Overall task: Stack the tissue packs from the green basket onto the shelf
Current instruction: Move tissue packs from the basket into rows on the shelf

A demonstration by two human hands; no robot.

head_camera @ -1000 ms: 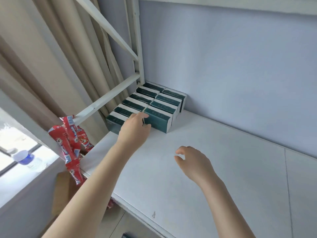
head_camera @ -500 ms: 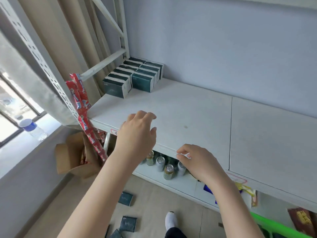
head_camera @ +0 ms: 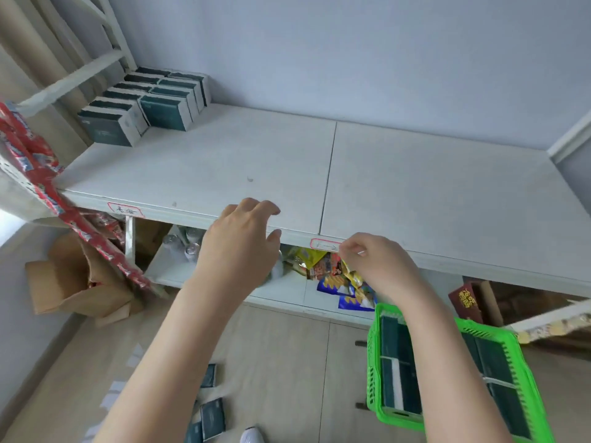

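Two rows of dark green tissue packs (head_camera: 145,103) stand in the far left corner of the white shelf (head_camera: 415,180). The green basket (head_camera: 377,407) sits on the floor at lower right with more dark green packs (head_camera: 393,385) inside, partly hidden by my right forearm. My left hand (head_camera: 240,247) hovers over the shelf's front edge, fingers loosely curled, holding nothing. My right hand (head_camera: 374,266) hangs just in front of the shelf edge above the basket, fingers loosely curled, empty.
Several loose packs (head_camera: 211,417) lie on the wooden floor near my foot. A lower shelf holds cans (head_camera: 182,244) and snack bags (head_camera: 332,273). Red snack strips (head_camera: 38,167) hang at the left post above a cardboard box (head_camera: 76,282).
Both hands have pulled back from the stacked packs to the shelf's front edge. My view has dropped down and right, bringing the green basket into sight.
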